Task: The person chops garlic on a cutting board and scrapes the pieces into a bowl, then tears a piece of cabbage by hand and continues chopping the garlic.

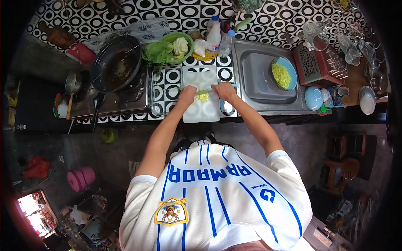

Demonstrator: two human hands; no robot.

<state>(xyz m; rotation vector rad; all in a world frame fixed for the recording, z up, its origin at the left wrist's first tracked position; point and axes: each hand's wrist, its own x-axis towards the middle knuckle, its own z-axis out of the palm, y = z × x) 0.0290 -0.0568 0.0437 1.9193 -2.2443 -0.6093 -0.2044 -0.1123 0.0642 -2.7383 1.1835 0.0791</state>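
A knife (204, 91) lies crosswise over the translucent white cutting board (201, 115). My right hand (225, 90) is closed around its handle end, at the right edge of the board. At the other end of the blade, my left hand (188, 94) is closed with its fingers at the tip; the exact hold is partly hidden. Just below the blade sits a small heap of chopped pale yellow-green pieces (203, 98), which look like vegetable.
A green basket (191, 42) with cabbage (180, 47) and leafy greens stands behind, near bottles (214, 37). To the left, a black wok (117, 62) rests on the stove. A blue bowl (293, 71) of chopped vegetable sits on a grey tub (261, 90) in the sink.
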